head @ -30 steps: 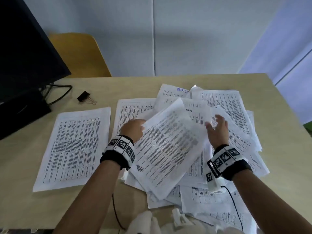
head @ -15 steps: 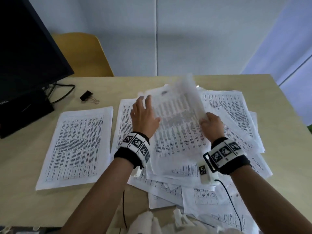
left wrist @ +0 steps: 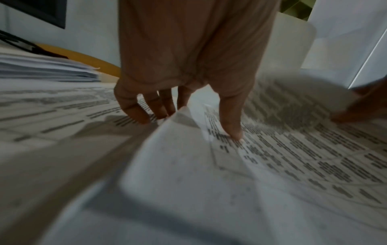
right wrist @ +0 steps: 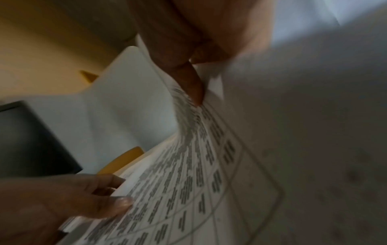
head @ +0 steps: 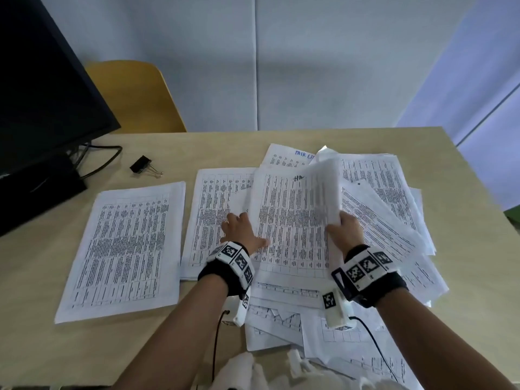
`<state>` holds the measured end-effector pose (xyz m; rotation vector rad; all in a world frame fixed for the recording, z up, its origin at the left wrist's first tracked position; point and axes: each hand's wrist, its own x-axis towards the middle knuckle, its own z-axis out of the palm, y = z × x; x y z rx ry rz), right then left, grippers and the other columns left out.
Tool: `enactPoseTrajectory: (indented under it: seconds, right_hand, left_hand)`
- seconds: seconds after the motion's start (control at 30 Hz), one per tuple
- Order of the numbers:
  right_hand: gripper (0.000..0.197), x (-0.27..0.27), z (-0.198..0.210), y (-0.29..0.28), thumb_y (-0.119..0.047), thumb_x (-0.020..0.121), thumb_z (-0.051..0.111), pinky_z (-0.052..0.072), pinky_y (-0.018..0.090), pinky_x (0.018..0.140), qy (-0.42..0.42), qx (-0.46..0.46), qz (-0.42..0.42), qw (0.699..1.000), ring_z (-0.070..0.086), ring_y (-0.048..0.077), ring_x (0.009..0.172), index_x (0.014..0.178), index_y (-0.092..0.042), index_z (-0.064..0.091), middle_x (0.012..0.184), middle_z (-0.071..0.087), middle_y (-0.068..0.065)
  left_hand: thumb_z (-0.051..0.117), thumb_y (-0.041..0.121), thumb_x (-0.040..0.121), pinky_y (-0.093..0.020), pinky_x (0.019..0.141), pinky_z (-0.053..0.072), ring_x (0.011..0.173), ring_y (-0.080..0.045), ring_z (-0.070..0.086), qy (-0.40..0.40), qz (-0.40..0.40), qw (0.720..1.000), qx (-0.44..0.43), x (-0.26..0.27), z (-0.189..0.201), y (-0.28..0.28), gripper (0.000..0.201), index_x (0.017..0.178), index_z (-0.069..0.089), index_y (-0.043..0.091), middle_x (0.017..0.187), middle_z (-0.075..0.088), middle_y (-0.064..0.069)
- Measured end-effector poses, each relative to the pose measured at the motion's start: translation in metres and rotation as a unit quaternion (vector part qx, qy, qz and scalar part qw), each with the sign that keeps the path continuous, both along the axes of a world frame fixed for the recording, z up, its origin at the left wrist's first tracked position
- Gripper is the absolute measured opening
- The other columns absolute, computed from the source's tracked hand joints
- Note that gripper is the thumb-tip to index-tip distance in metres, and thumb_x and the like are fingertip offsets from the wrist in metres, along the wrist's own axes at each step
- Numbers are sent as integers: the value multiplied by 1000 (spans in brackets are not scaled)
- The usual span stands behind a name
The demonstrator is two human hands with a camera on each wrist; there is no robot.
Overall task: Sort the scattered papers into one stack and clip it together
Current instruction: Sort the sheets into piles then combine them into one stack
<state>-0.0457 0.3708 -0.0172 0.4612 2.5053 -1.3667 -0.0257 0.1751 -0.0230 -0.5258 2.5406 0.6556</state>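
1. At far left on the desk, a binder clip lies untouched near the monitor.
2. A squared stack lies beside a second pile.
3. The left hand presses flat, fingers spread, on the top sheet of the heap.
4. The right hand has its grip closed on a lifted sheet, pinching its edge.
5. Loose papers fan out to the right.
6. Judgement: gathering is under way; next, the lifted sheet needs laying square on one pile.
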Motion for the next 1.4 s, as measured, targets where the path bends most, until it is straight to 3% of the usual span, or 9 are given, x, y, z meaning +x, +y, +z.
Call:
enactPoseTrajectory:
  seconds: [0.17,0.27,0.4,0.6,0.8,0.9,1.0,1.17,1.4]
  right_hand:
    - [27,2,33,-11,4,84,46,31,21,48,128,7,126,984,38,12,49,63,-14,48,55,43,-1]
    - [10,9,60,-12,-2,85,55,38,23,54,144,-89,182,969,46,12,58,80,-6,62,65,53,4]
    - [15,10,53,-10,-13,85,60,43,22,57,141,-123,129,974,50,12,58,82,1,64,66,57,8]
    - [29,0,-12,5,-24,85,53,37,44,97,-17,116,24,993,46,31,110,112,-13,53,111,53,13]
    - [27,13,2,-7,0,87,51,46,18,48,84,7,61,995,56,18,64,112,-3,42,95,60,7]
    - [43,15,28,-13,5,84,52,41,25,43,169,-89,100,976,49,19,50,112,-21,33,74,60,6]
    - [61,12,65,-14,6,82,55,46,37,54,223,-183,85,954,54,29,58,117,-34,26,76,61,18]
    - [18,-4,115,-13,-4,87,53,37,5,50,427,-96,51,898,50,-12,57,99,-9,41,72,46,-14]
    - [38,7,125,-22,13,84,49,37,-2,73,529,-129,17,838,45,-24,87,113,3,26,99,38,-10]
  left_hand:
    - [66,59,71,-47,113,25,138,-37,21,-5,66,995,74,-6,-5,-16,99,142,24,4,148,21,-18]
    - [63,69,64,-47,112,30,138,-37,27,-4,136,975,174,-11,-4,-24,113,145,21,2,151,23,-20]
    - [66,40,81,-37,100,43,122,-34,51,97,217,937,257,-13,-7,-27,69,131,43,-1,135,50,-21]
    - [45,28,95,-46,108,35,130,-35,36,57,111,981,145,-11,-9,-11,50,138,33,4,139,37,-19]
    - [43,16,96,-39,112,30,133,-32,32,59,104,980,157,-12,-11,-1,53,141,21,0,145,24,-20]
    - [56,22,92,-37,114,25,138,-31,28,70,202,938,274,-12,-5,-7,72,143,11,0,149,24,-17]
    - [62,25,87,-39,106,37,118,-29,50,161,300,865,370,-12,20,-20,47,125,41,6,123,53,-12]
    - [56,6,89,-18,83,48,87,0,61,392,237,758,465,-22,93,-31,32,119,56,-4,104,61,-4]
    - [66,11,79,-11,71,50,74,8,64,470,161,719,486,-19,130,-29,23,101,57,11,75,70,17]
